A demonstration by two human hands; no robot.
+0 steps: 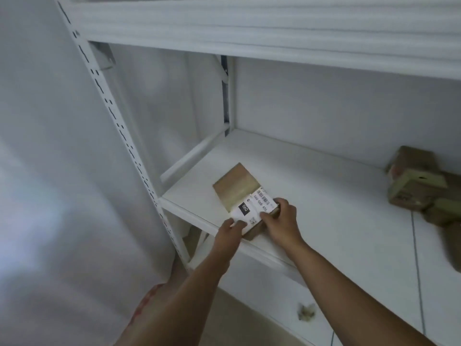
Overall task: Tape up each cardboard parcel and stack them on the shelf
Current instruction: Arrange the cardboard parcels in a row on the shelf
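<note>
Both hands set a cardboard parcel (240, 196) with a white label near the shelf (324, 196) front edge: left hand (230, 229) pinches its near corner, right hand (280, 218) grips its right side. Other parcels (416, 181) already lie at three o'clock; stacking looks partly done.

Single head-worn wide-angle view, facing forward and steeply down. It looks at close range, within arm's reach, onto the white metal shelf (311, 196).
</note>
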